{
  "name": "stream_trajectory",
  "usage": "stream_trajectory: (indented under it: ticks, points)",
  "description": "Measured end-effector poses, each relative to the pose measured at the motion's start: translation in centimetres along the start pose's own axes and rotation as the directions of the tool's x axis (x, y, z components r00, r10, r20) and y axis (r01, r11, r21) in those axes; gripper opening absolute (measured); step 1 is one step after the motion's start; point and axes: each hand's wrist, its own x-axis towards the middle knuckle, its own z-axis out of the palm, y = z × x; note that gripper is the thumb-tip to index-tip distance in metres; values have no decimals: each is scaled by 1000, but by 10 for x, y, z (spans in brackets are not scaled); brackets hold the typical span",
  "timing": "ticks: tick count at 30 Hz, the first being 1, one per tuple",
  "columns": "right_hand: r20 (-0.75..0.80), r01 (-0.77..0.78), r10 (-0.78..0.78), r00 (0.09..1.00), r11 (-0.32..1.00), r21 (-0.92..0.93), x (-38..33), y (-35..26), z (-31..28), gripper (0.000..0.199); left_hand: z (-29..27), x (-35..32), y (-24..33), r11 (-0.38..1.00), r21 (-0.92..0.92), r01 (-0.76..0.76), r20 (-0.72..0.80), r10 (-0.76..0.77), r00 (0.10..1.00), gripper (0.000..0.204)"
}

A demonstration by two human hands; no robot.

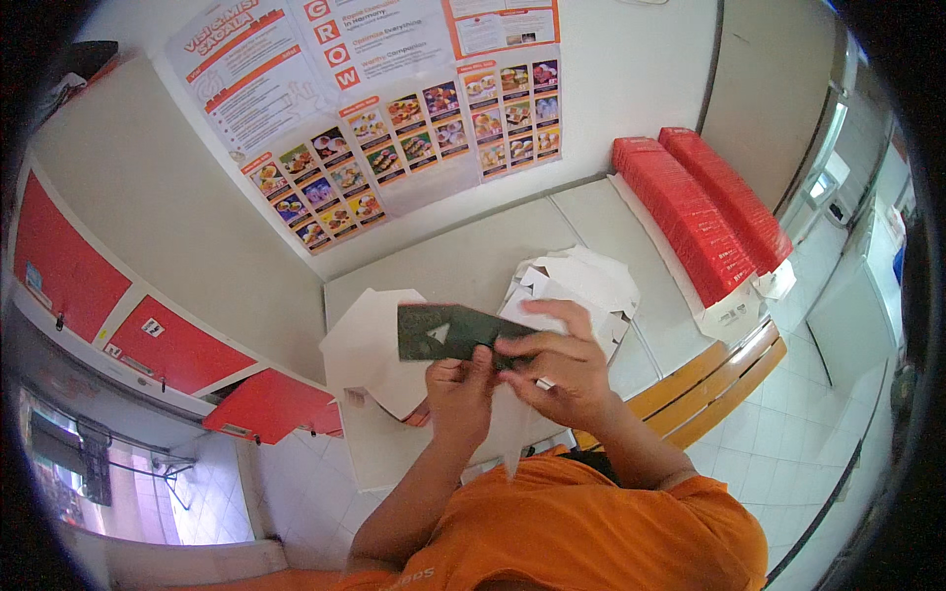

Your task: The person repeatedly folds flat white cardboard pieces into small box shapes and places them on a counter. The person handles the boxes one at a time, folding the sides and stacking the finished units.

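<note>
A dark green, flat piece, perhaps card (434, 331), with a pale triangle on its face, is held above the table in front of me. My left hand (461, 389) pinches its lower edge, thumb up. The fingers of my right hand (564, 362) are bent around its right end, partly hiding it. Something pale and translucent hangs below my hands; I cannot make out what it is. Beyond my left hand lies a white cardboard piece (379, 340) with folded sides. A pile of white cardboard boxes (581, 281) sits behind my right hand.
The pale table (443, 266) stands against a wall with posters (394, 118). Two long red stacks (680, 212) lie at its right end. A slatted wooden bench (724, 379) is at the right. Red locker doors (177, 345) line the left side.
</note>
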Motion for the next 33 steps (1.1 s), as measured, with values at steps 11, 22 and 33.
stream_trajectory:
  ticks: [11, 22, 33]
  points:
    - [95, -49, 41, 995, 995, 85, -11, -13, 9, 39, -6, -34, 16, 988, 138, -72, 162, 49, 986, 23]
    - [62, -57, 39, 997, 941, 333, 10, -11, -35, 42, -4, -65, 101, 746, 660, -88, 116, 15, 993, 26]
    - [500, -180, -113, 859, 847, 500, 26, -27, -33, 90, -16, -69, 81, 529, 786, -320, 214, 252, 944, 17]
